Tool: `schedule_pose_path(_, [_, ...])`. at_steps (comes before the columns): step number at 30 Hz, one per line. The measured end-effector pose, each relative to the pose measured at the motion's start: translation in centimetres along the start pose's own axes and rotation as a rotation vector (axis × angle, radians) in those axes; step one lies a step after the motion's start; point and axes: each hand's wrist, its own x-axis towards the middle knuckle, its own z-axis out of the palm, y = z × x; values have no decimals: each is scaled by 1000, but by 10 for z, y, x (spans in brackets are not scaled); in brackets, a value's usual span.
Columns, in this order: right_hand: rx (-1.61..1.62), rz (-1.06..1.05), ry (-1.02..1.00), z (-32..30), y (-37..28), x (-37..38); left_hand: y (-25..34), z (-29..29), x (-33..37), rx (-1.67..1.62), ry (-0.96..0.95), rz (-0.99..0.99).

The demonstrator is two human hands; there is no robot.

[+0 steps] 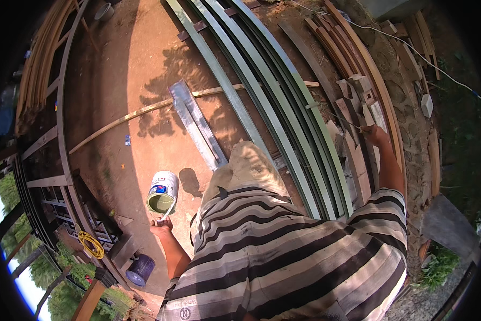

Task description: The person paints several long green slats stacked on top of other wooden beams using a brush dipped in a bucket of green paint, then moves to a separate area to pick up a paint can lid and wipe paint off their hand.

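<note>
- One by one at far left, made out long brown boards (42,59) stacked beyond a wooden frame (63,107).
- Lower down, found a yellow coil (92,244) against the woodwork, with a dark purple bucket (140,269) near it.
- Farther right, noticed a small blue packet (127,140) on the reddish ground, near a long, thin wooden strip (118,121).
- Came next to a white bucket (166,179) left of the legs, mouth turned toward the wearer, greenish inside.
- At that mouth, saw the left hand (162,227), fingers clamped on a pale strip (168,211); could not tell whether handle or tool.
- Ahead of the knees, observed a pale metal channel (196,125) lying on the ground.
- Right of the legs, counted several long, greenish metal bars (275,83) laid side by side.
- Past the bars, saw the right hand (378,137) closed around a thin tool (348,122) pointing toward the outermost bar; could not tell its kind.
- Around that hand, noted wooden offcuts (364,88); at far right, a white cord (444,69).
</note>
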Motion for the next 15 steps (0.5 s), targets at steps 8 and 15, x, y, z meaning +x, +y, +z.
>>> schedule_pose_path(8, [59, -33, 67, 11, -45, 46, -38, 36, 8, 92, 57, -78])
schedule_pose_path(15, [96, -97, 57, -54, -67, 127, -65, 43, 28, -99, 21, -98])
